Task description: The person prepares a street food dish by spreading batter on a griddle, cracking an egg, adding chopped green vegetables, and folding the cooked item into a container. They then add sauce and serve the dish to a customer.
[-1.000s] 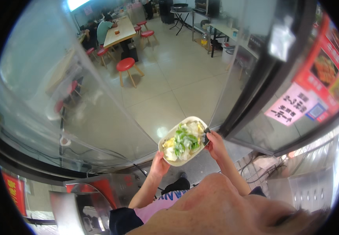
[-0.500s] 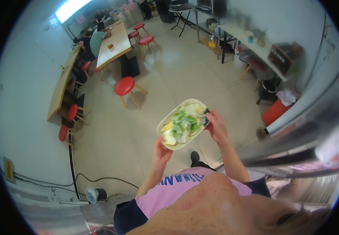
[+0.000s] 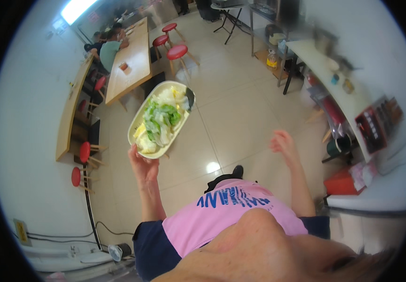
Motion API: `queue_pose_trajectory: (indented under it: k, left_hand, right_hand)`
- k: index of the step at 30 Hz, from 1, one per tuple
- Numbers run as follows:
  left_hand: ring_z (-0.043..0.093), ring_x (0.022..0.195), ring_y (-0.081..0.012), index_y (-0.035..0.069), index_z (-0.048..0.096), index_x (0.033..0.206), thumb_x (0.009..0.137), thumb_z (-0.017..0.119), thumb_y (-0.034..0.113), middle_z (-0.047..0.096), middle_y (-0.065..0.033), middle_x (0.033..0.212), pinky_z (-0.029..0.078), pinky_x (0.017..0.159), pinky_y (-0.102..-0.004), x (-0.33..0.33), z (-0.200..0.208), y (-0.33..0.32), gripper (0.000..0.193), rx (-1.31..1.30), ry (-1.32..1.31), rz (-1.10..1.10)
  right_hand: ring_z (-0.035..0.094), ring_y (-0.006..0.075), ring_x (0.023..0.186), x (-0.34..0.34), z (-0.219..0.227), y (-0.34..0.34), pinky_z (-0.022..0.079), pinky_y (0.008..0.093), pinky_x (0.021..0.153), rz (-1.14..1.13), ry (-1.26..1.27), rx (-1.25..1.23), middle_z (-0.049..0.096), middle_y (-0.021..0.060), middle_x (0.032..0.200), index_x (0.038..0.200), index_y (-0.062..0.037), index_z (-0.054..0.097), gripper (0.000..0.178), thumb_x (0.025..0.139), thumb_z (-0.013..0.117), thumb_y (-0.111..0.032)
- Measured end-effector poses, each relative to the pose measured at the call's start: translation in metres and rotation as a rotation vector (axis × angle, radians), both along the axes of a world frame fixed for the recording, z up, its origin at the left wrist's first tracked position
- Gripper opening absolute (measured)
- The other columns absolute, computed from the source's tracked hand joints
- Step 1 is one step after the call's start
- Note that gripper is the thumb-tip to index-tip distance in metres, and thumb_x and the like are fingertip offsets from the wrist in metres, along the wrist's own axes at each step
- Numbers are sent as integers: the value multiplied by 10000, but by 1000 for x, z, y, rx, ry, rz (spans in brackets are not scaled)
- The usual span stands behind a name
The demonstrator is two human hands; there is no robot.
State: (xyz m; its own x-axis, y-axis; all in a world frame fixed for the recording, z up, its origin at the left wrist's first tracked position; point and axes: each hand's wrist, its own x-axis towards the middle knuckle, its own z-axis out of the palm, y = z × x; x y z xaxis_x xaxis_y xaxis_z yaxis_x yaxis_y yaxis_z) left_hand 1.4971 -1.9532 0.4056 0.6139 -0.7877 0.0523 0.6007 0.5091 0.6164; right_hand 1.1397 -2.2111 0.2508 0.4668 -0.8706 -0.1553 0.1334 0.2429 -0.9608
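A pale oval food dish (image 3: 143, 111) rests on my left hand (image 3: 143, 165), which grips its near end with the thumb and fingers around the edge. Green leafy vegetables (image 3: 161, 116) lie in the dish over pale and yellow pieces of food. A dark piece sits at the dish's far right end. My right hand (image 3: 284, 144) is raised apart from the dish, to the right above the floor. Its fingers are slightly bent and spread, with nothing seen in them.
A long wooden table (image 3: 130, 61) with seated people stands ahead left. Red stools (image 3: 177, 51) surround it. A wall counter (image 3: 73, 110) runs along the left. At right are a narrow pale table (image 3: 327, 61) and a red bin (image 3: 341, 182). Cables (image 3: 62, 235) lie lower left.
My right hand has let go of the dish and moved off to the right. The dish, now in my left hand alone, has shifted left and farther out. The head view has turned slightly.
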Motion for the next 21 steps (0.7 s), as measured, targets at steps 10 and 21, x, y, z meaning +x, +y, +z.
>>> queue_pose_trajectory:
  k: [10, 21]
  left_hand:
    - [507, 1125, -251, -22, 467, 1184, 824, 575, 133, 526, -137, 1212, 476, 913, -360, 79, 118, -391, 406, -307, 95, -101]
    - [517, 1097, -329, -85, 425, 1176, 766, 633, 72, 531, -200, 1161, 500, 894, -362, 80, 141, -660, 485, -271, 130, 32]
  right_hand:
    - [555, 92, 663, -121, -19, -166, 451, 196, 567, -627, 145, 162, 554, 23, 787, 1027, -75, 540, 192, 899, 522, -216]
    - [552, 77, 658, -126, 10, -477, 444, 192, 573, -395, 195, -9, 575, 21, 804, 1054, -60, 537, 204, 897, 519, -190]
